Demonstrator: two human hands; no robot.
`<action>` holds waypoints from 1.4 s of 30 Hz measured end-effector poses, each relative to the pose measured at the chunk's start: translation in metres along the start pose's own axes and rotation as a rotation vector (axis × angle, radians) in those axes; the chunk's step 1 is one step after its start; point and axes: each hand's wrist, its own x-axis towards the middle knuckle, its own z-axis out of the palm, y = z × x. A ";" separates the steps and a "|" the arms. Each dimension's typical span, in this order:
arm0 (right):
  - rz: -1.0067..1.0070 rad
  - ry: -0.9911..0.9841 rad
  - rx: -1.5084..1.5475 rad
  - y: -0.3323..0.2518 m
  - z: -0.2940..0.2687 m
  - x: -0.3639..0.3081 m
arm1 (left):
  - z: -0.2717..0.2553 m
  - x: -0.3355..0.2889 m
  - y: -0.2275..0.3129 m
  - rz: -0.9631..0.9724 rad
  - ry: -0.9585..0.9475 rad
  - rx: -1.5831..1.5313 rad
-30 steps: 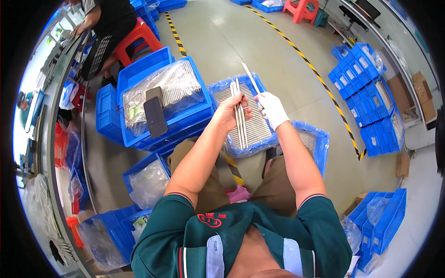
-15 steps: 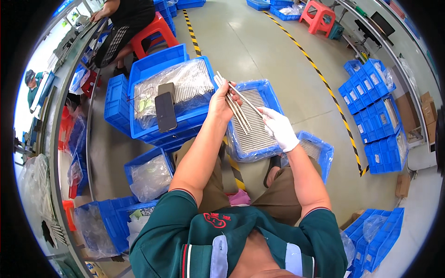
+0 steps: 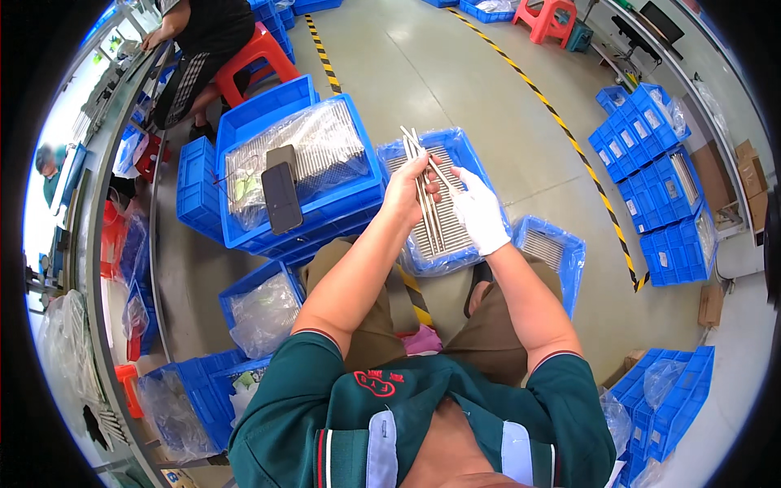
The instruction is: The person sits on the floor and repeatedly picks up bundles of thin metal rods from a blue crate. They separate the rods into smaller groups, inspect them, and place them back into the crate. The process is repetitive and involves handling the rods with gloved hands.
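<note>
My bare left hand (image 3: 409, 191) is closed around a bundle of thin metal rods (image 3: 430, 220), which slant down over a crate. My right hand (image 3: 480, 213), in a white glove, pinches the lower end of one rod (image 3: 442, 174); its upper end lies at my left fingers. Beneath both hands stands a blue crate (image 3: 439, 267) lined with clear plastic, holding rows of similar rods. My hands partly hide these rows.
Left of my hands, a phone (image 3: 281, 198) rests on plastic-covered rods in a stacked blue crate (image 3: 264, 114). A smaller crate (image 3: 573, 272) stands by my right knee. A person (image 3: 213, 41) sits on a red stool (image 3: 264, 58) at the far left. More blue crates (image 3: 659, 195) are stacked right.
Both hands have shifted slightly, and the rod bundle now points more steeply down over the crate. My right hand has moved closer to my left, still on the single rod.
</note>
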 end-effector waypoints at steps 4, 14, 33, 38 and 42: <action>0.108 0.006 0.169 -0.001 0.004 0.000 | 0.003 -0.002 -0.002 0.025 0.030 0.005; 0.258 -0.003 0.416 0.007 0.007 0.021 | 0.011 -0.006 -0.031 -0.042 0.024 0.197; 0.119 0.437 0.176 0.027 -0.095 0.103 | 0.006 -0.021 -0.047 -0.500 -0.241 0.273; 0.275 0.048 0.218 -0.009 -0.056 0.047 | -0.005 -0.004 -0.021 -0.326 -0.167 0.085; 0.165 -0.066 -0.040 -0.007 -0.034 0.037 | -0.010 0.002 -0.016 -0.271 -0.271 -0.028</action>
